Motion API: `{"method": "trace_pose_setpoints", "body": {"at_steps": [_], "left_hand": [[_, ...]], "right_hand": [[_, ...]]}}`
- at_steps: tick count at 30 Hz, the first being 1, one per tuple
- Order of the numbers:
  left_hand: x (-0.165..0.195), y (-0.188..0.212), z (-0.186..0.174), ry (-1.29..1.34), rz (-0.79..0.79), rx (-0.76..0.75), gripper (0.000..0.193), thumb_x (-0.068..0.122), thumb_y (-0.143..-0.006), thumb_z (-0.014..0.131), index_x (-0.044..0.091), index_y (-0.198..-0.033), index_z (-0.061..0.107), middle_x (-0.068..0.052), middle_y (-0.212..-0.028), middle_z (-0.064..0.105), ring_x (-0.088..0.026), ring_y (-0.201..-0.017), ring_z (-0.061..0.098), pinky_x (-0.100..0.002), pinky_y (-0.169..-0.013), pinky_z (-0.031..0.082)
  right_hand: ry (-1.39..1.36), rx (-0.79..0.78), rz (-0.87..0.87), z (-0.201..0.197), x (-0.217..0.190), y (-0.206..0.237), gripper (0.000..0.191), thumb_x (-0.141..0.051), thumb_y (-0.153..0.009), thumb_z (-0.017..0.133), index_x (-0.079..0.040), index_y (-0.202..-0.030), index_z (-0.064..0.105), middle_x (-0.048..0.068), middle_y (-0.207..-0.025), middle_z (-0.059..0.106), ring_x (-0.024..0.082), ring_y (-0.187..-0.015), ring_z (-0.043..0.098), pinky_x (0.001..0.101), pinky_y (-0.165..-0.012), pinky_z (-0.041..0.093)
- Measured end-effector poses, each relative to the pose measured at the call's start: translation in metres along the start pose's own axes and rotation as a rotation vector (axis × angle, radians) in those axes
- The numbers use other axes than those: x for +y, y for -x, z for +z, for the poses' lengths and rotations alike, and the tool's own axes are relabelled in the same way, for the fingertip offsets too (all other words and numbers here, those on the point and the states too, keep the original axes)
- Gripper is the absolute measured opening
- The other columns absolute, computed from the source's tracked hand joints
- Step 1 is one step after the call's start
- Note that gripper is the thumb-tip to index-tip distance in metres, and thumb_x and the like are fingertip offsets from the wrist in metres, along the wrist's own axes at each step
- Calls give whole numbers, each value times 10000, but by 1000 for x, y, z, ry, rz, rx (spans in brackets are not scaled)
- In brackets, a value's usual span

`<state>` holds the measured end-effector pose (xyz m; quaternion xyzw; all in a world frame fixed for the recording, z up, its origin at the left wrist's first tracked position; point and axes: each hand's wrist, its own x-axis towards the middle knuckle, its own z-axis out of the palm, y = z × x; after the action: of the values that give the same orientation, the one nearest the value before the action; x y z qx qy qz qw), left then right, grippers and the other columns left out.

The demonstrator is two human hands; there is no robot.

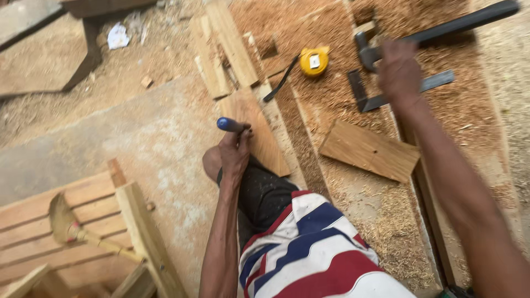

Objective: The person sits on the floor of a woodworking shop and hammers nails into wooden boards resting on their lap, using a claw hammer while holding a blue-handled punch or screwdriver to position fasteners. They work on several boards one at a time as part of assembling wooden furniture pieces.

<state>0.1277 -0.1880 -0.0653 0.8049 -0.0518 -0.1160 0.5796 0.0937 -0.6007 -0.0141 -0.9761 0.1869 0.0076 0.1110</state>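
Left hand (234, 152) grips a blue-handled chisel (229, 124) against a board (259, 135) running 11 to 5 o'clock; right hand (398, 72), fisted, raises a hammer (441, 30) at 2 o'clock.

Both arms are bare; no sleeves, gloves, rings or wristbands are seen on the left hand (234, 150) or the right hand (398, 70). Shorts striped in red, white and blue are worn over dark speckled fabric at the knee.
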Motion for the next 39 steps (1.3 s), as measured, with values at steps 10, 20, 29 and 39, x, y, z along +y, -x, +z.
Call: {"method": "trace_pose_setpoints", "body": {"at_steps": [10,20,29,39], "left_hand": [[-10,-2,-13,-33,-9,46,113,38,-959,711,-22,-1049,739,-105,-933,784,-153,-869,754,-277,-784,597],[-17,-3,-15,86,-35,66,95,47,-986,692,-25,-1033,732,-104,-880,785,-142,-813,747,-271,-753,614],[-13,1,-13,5,55,51,111,70,-997,679,-18,-1051,720,-96,-880,779,-137,-818,748,-280,-762,616],[-15,7,-7,-78,121,69,111,99,-1010,675,5,-1054,716,-103,-867,780,-151,-779,742,-294,-711,594]], "right_hand": [[650,-94,-338,11,63,-31,111,-253,-1092,690,-145,-1086,668,117,-1144,598,267,-1078,577,405,-1012,506],[90,-353,89,-11,60,68,388,-292,-1197,659,10,-1408,539,276,-1121,726,332,-877,730,452,-800,618],[-672,-443,374,-53,-46,157,418,-133,-988,627,21,-1371,561,207,-1163,688,289,-856,687,478,-793,612],[-658,-522,-88,-33,-135,160,411,-236,-902,708,-40,-1167,463,133,-731,616,193,-480,612,357,-405,554]]}}
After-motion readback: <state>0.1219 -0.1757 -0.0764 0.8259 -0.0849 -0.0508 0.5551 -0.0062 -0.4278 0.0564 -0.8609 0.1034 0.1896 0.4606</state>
